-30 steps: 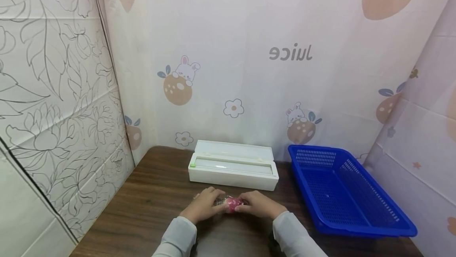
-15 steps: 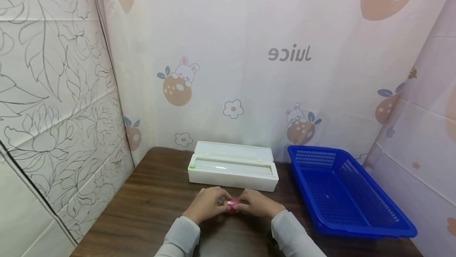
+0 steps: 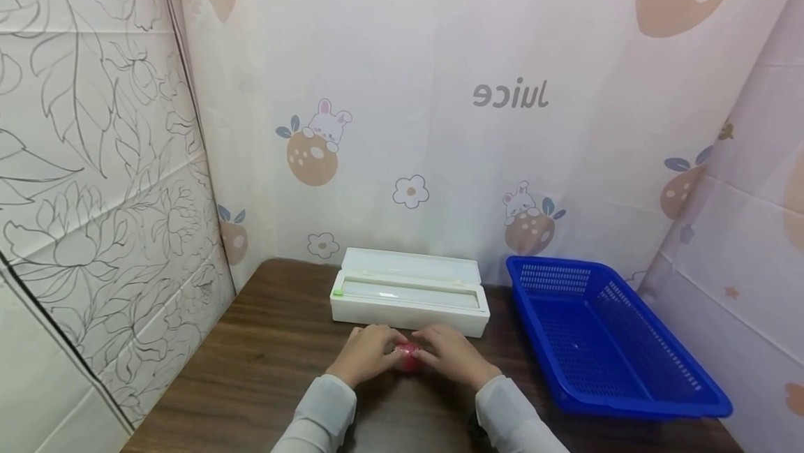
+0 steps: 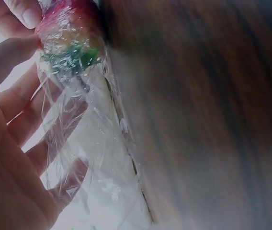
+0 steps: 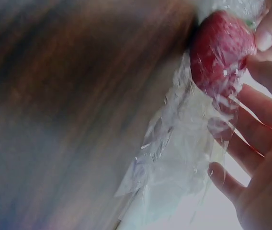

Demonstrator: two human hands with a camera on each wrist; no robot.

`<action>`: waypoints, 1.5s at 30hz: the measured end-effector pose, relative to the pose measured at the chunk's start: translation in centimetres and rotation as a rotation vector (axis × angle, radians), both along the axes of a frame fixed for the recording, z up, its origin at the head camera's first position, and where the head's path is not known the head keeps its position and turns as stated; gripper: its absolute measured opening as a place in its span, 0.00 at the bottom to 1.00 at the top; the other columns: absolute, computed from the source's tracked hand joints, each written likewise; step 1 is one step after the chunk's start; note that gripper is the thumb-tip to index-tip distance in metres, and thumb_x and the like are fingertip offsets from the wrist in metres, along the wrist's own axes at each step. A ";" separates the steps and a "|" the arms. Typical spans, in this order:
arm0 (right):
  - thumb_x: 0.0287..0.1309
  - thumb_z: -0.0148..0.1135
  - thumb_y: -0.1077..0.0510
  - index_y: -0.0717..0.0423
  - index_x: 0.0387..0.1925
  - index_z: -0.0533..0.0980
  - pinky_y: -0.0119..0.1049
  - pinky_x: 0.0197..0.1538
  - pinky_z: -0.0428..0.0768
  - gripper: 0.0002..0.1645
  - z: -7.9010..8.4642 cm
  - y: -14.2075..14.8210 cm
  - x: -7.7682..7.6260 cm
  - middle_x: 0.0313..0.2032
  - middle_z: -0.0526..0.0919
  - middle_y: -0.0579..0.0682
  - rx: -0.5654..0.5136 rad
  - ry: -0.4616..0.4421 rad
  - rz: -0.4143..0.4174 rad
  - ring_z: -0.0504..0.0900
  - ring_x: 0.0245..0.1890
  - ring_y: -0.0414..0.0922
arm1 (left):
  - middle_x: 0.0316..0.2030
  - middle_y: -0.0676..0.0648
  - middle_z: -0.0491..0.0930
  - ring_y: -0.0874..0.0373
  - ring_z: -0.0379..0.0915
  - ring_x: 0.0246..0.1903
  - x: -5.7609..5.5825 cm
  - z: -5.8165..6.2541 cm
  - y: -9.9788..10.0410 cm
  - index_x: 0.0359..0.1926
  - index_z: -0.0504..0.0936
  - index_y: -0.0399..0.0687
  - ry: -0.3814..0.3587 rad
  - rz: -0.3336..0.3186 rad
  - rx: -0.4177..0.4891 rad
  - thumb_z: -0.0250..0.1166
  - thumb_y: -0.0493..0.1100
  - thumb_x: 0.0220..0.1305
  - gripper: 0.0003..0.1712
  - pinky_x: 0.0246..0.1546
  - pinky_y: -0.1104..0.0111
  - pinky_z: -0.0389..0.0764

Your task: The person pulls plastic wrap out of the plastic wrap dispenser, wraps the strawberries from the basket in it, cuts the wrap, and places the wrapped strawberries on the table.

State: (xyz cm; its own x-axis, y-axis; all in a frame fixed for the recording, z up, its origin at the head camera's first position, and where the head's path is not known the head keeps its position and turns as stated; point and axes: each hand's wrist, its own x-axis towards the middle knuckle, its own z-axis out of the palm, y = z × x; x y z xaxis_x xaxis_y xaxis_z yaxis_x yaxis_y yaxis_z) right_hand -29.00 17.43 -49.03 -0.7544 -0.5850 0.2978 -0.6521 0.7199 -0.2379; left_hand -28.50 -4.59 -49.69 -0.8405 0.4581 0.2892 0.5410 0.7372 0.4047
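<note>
A red strawberry (image 3: 410,357) with a green leafy top is wrapped in clear cling film, low over the table between both hands. My left hand (image 3: 369,353) pinches the wrapped fruit at its leafy end with thumb and fingertips. From the other side, my right hand (image 3: 455,353) grips it by the red body, thumb in front. Loose crinkled cling film (image 4: 100,143) trails off past the left fingers in the left wrist view. In the right wrist view, another loose end of film (image 5: 174,148) hangs beside the spread right fingers.
A long white cling film dispenser (image 3: 411,310) with its lid raised and a green slider stands just behind the hands. To the right is a blue perforated plastic basket (image 3: 546,348). The dark wooden table (image 3: 264,341) meets patterned walls at the back and left.
Both hands have drawn slightly closer together around the wrapped strawberry, the left shifting a little to the right. Loose film seen around the left fingers earlier is now hidden in the head view.
</note>
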 end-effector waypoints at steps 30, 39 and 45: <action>0.63 0.65 0.42 0.59 0.56 0.79 0.52 0.49 0.77 0.29 -0.1 -1.5 1.2 0.46 0.83 0.52 0.159 -0.136 -0.086 0.79 0.46 0.50 | 0.43 0.53 0.86 0.53 0.80 0.46 -0.4 -1.0 1.8 0.48 0.88 0.56 -0.031 0.148 -0.094 0.55 0.53 0.76 0.17 0.49 0.50 0.72; 0.58 0.70 0.40 0.59 0.53 0.79 0.51 0.50 0.77 0.32 -0.4 -1.4 1.3 0.45 0.82 0.51 0.185 -0.134 -0.078 0.78 0.47 0.50 | 0.47 0.54 0.86 0.53 0.82 0.48 -0.2 -1.3 1.5 0.54 0.84 0.56 -0.069 0.132 -0.058 0.53 0.53 0.77 0.17 0.54 0.48 0.69; 0.57 0.70 0.39 0.57 0.52 0.80 0.50 0.50 0.77 0.31 -0.4 -1.5 1.1 0.44 0.82 0.50 0.172 -0.165 -0.080 0.78 0.46 0.48 | 0.43 0.49 0.87 0.48 0.83 0.47 -0.2 -1.2 1.1 0.61 0.78 0.57 -0.084 0.119 -0.074 0.53 0.54 0.77 0.18 0.55 0.50 0.71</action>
State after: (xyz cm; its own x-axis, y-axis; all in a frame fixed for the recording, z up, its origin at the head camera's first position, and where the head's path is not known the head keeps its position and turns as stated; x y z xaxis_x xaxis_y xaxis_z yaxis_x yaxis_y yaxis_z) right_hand -27.90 15.96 -49.39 -0.8304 -0.5531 0.0679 -0.5540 0.8065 -0.2065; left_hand -28.65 -3.49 -50.90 -0.9098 0.3716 0.1850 0.4150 0.8235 0.3868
